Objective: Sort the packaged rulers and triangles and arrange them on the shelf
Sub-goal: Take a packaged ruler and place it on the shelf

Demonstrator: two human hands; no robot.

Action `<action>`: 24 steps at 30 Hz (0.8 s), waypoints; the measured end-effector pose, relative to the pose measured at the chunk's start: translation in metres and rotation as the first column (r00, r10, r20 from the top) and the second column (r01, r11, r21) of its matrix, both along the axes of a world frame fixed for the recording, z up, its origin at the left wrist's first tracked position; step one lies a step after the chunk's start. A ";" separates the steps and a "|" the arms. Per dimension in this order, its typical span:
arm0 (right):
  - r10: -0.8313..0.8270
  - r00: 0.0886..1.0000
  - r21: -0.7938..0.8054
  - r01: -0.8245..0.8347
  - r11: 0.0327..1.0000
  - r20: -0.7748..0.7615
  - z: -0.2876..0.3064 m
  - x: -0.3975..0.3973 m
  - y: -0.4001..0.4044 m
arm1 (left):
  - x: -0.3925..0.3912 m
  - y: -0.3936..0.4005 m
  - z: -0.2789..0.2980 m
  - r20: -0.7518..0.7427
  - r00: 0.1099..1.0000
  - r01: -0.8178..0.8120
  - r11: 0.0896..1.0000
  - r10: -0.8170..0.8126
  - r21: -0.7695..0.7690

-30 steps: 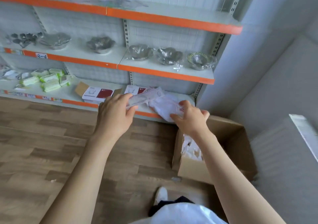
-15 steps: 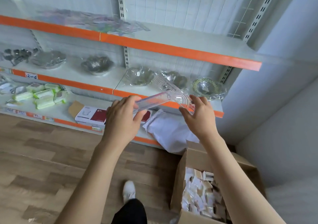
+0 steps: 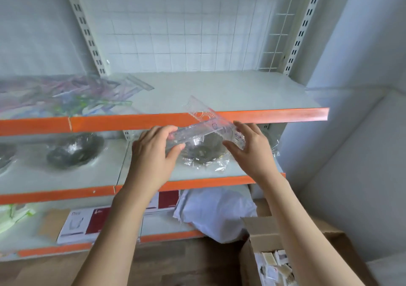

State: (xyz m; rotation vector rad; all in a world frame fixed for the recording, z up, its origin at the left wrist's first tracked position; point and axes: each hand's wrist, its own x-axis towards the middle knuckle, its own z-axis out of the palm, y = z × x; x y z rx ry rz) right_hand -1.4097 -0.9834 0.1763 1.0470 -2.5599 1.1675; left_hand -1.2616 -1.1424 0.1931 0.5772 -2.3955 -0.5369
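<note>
A clear packaged ruler and triangle set point(image 3: 205, 124) is held level with the orange front edge of the top shelf point(image 3: 230, 90). My left hand point(image 3: 153, 153) pinches its left end between thumb and fingers. My right hand point(image 3: 250, 149) holds the right end, fingers curled round the packet. One transparent triangle corner sticks up above the shelf edge. A heap of coloured packaged rulers and triangles point(image 3: 66, 94) lies on the left part of the top shelf.
The middle shelf point(image 3: 109, 175) carries several wrapped glass bowls point(image 3: 74, 151). On the bottom shelf lie flat red-and-white boxes point(image 3: 87, 222) and a white plastic bag point(image 3: 217, 211). An open cardboard box point(image 3: 252, 257) with small packets stands on the floor at lower right.
Both hands have lifted the clear packet from the bottom shelf up to the top shelf's front edge. The view has tilted upward with them.
</note>
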 end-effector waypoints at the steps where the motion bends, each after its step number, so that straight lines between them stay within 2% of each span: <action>1: -0.023 1.000 -0.007 0.023 1.000 -0.004 0.002 -0.007 -0.005 | -0.009 -0.008 0.001 -0.008 1.000 0.024 1.000 -0.024 0.000; 10: -0.157 0.988 0.070 0.157 0.985 -0.009 0.007 -0.076 -0.023 | -0.085 -0.050 -0.004 0.009 0.991 0.134 0.991 -0.135 0.024; 15: -0.098 0.993 0.129 0.105 0.986 -0.058 0.008 -0.127 -0.032 | -0.121 -0.060 -0.005 0.008 0.982 0.187 0.979 -0.188 0.084; 19: -0.029 0.994 0.253 0.055 0.966 -0.104 0.014 -0.178 -0.035 | -0.158 -0.066 -0.001 0.001 0.987 0.159 0.982 -0.160 0.099; 24: 0.089 0.996 0.274 -0.081 0.958 -0.015 0.021 -0.233 -0.024 | -0.207 -0.062 0.007 -0.046 0.992 0.118 0.986 -0.114 0.118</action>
